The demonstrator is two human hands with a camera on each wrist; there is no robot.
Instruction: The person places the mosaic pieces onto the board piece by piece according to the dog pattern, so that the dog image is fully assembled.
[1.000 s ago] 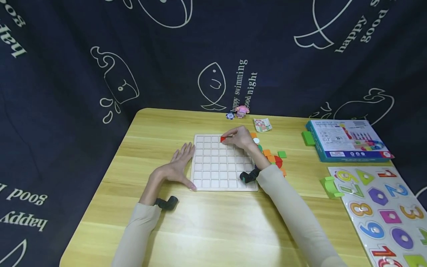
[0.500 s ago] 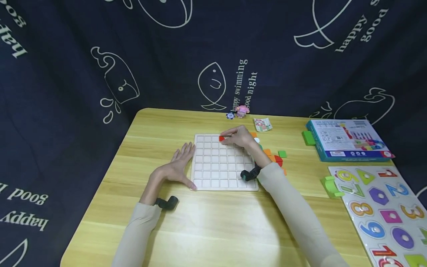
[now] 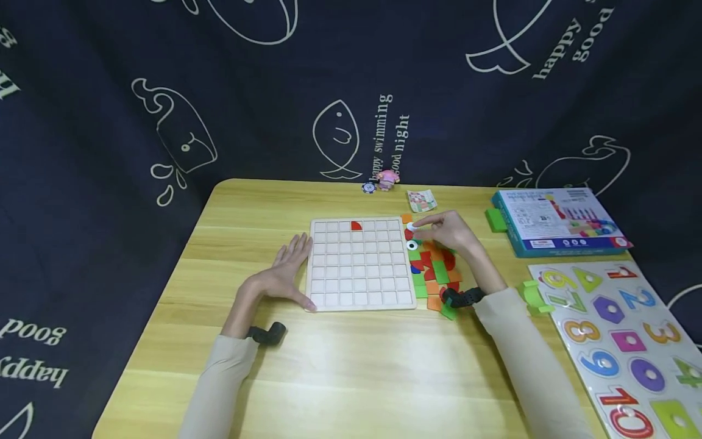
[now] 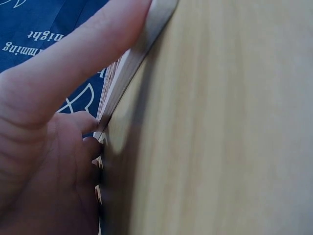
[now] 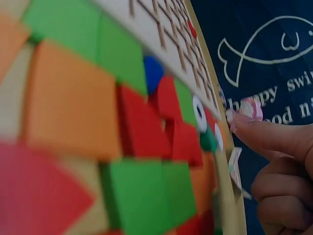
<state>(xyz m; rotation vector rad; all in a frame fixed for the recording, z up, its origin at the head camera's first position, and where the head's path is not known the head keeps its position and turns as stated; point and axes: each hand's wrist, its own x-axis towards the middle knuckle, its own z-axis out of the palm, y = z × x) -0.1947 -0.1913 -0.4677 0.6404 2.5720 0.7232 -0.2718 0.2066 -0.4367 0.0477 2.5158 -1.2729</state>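
Note:
A white gridded board (image 3: 359, 263) lies on the table, with one red quarter-circle tile (image 3: 356, 226) in its top row. My left hand (image 3: 281, 280) spreads along the board's left edge, thumb at the near corner; the left wrist view shows the thumb (image 4: 83, 58) against the wooden side. Over the far end of the tile pile, my right hand (image 3: 452, 233) has its index finger and thumb stretched toward a white round piece (image 3: 411, 226) and a red tile (image 3: 408, 235). In the right wrist view the index finger (image 5: 269, 137) is extended and the others are curled.
Orange, green and red tiles (image 3: 440, 272) lie heaped right of the board, with an eye piece (image 3: 412, 245) among them. Behind stand a pink figure (image 3: 388, 180), a chip (image 3: 369, 188) and a picture card (image 3: 421, 200). A box (image 3: 559, 222) and number puzzle (image 3: 609, 332) lie at right.
The right hand has let go of the red tile in the board's top row and moved right to the loose pieces. The left hand stays at the board's edge; the head view has shifted slightly.

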